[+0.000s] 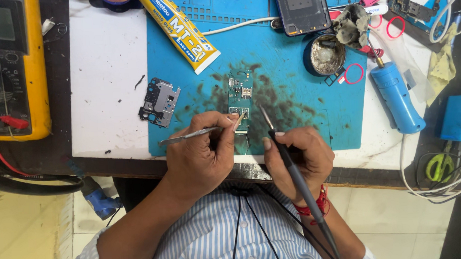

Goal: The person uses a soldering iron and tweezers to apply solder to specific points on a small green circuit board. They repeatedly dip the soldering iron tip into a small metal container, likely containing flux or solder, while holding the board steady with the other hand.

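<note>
Blue and stained, our work mat [284, 54] covers the white bench, with a yellow glue tube [177, 27] at eleven o'clock and a round flux tin [327, 55] at one. Our left hand [203, 154] pinches tweezers [189, 136]; our right hand [299, 160] grips the soldering iron [289, 158]. Its tip hovers beside the small green circuit board [240, 95], mid-mat at twelve. We judge a slip could bridge pads. That narrow board carries tiny metal parts.
</note>
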